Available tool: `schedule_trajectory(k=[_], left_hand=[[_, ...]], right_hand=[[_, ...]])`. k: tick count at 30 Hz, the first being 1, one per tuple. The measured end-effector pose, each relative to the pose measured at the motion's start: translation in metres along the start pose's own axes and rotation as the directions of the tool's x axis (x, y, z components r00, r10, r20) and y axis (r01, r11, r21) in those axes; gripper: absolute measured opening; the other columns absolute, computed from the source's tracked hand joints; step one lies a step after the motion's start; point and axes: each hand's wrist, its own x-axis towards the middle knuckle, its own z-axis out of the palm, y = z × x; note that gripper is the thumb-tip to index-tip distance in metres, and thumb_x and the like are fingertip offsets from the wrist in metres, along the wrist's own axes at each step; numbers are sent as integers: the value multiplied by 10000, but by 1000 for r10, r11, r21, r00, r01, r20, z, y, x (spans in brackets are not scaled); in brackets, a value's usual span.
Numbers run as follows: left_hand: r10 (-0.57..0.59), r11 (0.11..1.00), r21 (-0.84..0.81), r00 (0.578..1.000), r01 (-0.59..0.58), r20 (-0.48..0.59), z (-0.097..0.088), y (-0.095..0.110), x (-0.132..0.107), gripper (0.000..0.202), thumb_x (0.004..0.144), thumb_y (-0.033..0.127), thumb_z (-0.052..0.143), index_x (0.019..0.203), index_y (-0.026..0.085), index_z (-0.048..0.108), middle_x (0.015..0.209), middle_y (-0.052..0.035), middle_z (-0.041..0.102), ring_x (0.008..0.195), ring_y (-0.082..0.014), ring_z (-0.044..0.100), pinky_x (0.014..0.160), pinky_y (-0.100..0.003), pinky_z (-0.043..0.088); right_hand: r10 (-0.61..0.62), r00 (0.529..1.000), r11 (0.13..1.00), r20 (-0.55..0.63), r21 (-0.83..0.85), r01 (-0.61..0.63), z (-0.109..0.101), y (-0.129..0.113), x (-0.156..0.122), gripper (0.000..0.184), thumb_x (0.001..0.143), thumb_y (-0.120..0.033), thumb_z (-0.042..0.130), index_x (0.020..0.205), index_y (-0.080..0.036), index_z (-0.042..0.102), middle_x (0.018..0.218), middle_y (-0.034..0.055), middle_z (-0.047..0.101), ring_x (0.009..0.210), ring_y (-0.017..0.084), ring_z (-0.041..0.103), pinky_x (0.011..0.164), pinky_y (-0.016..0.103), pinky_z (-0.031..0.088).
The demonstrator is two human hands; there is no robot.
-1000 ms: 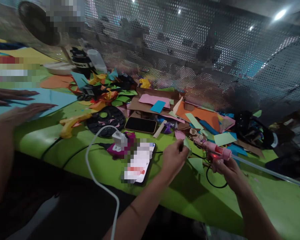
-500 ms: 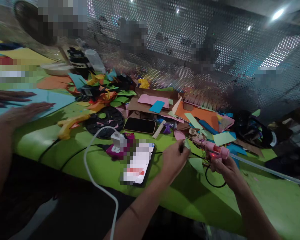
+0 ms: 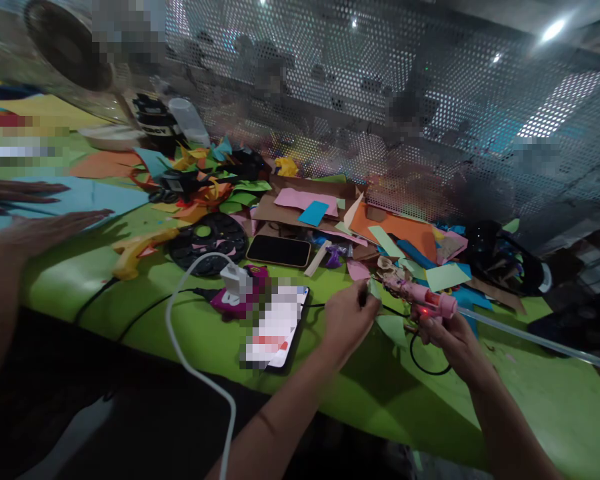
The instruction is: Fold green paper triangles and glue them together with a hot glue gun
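Note:
My right hand [image 3: 453, 343] is wrapped around a pink hot glue gun [image 3: 420, 293] whose small red light glows. A long clear glue stick [image 3: 535, 339] runs out of the gun's back end to the right. The nozzle end points left, close to my left hand [image 3: 349, 317]. Between the pinched thumb and fingers of that hand is a small light green paper piece [image 3: 374, 289], partly hidden. Another pale green paper piece [image 3: 393, 329] lies just below, between the hands.
Paper scraps and cardboard [image 3: 275, 211] pile along the mesh wall. A lit phone [image 3: 280, 327], a dark phone [image 3: 279, 251], a purple power adapter [image 3: 233, 300] and a yellow glue gun [image 3: 140, 253] lie leftward. Another person's hands [image 3: 65, 223] rest on blue paper [image 3: 115, 197].
The view has shifted very slightly. Both my hands, the glue gun and the green paper piece stay almost where they were.

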Motion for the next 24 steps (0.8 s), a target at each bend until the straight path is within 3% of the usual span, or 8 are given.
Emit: schedule_trajectory(k=[9,24], left_hand=[[-8,1000,-9,1000,8,-9,1,-3,2,140,786,269,446,662,210,423,605,35,405,600,-139,359,593,-289,181],[-37,994,-100,999,36,-4,1,-5,3,134,783,237,465,657,203,433,592,43,416,588,-125,377,582,-282,199]], right_hand=[[-4,1000,1000,11,14,4,2,-8,1,432,817,-598,671,906,-176,633,696,3,546,571,119,443,504,248,387],[-7,1000,998,-11,-55,7,-4,4,-2,454,818,-623,652,810,-169,632,605,-2,534,553,138,473,502,264,369]])
